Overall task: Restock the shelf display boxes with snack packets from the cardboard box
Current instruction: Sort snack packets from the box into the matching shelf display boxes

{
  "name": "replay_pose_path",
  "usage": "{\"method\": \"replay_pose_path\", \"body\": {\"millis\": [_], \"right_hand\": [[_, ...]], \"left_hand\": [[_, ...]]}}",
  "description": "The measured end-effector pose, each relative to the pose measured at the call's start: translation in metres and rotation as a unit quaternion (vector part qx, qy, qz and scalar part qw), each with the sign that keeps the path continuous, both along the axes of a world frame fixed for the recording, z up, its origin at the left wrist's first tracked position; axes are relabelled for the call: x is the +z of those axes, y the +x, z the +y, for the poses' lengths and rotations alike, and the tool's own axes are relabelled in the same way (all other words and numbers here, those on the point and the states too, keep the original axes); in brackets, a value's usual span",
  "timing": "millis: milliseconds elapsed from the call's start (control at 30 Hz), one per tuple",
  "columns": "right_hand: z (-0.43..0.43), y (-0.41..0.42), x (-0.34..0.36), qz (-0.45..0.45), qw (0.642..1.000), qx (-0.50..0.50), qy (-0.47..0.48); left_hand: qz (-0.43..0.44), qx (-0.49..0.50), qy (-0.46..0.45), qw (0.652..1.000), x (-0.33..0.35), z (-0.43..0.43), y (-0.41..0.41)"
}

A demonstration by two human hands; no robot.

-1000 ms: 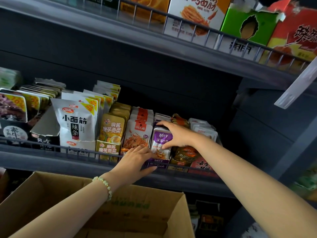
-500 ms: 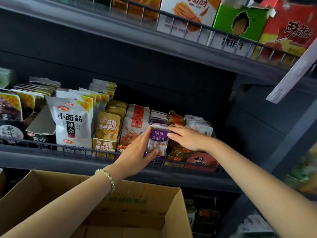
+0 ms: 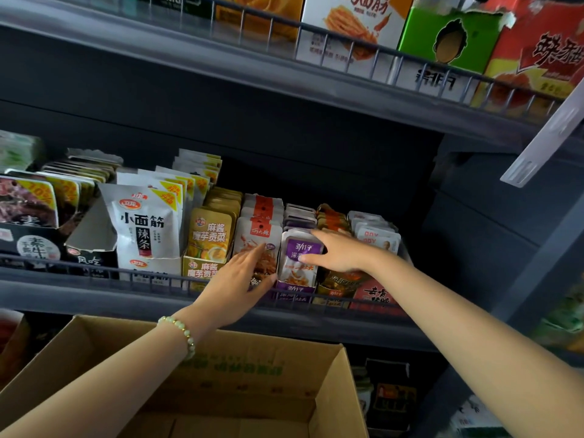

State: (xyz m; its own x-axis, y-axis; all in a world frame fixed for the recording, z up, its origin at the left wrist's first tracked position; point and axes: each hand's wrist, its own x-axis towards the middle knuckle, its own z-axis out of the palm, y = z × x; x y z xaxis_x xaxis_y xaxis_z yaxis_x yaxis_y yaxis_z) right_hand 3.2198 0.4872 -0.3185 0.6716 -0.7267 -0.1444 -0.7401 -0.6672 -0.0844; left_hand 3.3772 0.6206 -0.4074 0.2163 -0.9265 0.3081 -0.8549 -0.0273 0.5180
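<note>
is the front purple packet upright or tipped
Upright: the purple packet stands face-out in its row, left hand beside it, right hand on its front.

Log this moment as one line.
left hand: flat against purple packet row's left side | right hand: rests on front purple packet | cardboard box: open, below shelf

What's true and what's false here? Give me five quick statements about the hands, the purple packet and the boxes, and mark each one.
1. The right hand touches the purple packet. True.
2. The left hand reaches into the cardboard box. False: it is up at the packet shelf, beside the purple packet.
3. A bead bracelet is on the left wrist. True.
4. The cardboard box stands on the top shelf. False: it is below the packet shelf.
5. A green box stands on the upper shelf. True.
</note>
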Motion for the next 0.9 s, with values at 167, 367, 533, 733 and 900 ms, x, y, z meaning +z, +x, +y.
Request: {"method": "replay_pose_path", "body": {"millis": [167,367,533,733,900], "right_hand": [[0.003,0.0,0.001,-0.055,0.997,0.028,0.036],[0.001,-0.011,-0.002,-0.035,0.999,0.012,-0.015],[-0.003,-0.013,-0.005,-0.072,0.997,0.015,0.001],[0.001,-0.011,-0.003,-0.028,0.999,0.037,-0.009],[0.001,0.014,0.008,-0.112,0.99,0.064,0.058]], "left_hand": [[-0.001,-0.028,0.036,0.999,-0.006,-0.006,-0.003],[0.061,-0.047,0.014,0.997,0.0,-0.029,-0.023],[0.072,-0.063,-0.012,0.995,0.0,-0.034,-0.033],[0.061,-0.034,-0.015,0.997,-0.001,-0.013,-0.017],[-0.055,0.018,-0.043,0.997,0.009,0.011,0.014]]}}
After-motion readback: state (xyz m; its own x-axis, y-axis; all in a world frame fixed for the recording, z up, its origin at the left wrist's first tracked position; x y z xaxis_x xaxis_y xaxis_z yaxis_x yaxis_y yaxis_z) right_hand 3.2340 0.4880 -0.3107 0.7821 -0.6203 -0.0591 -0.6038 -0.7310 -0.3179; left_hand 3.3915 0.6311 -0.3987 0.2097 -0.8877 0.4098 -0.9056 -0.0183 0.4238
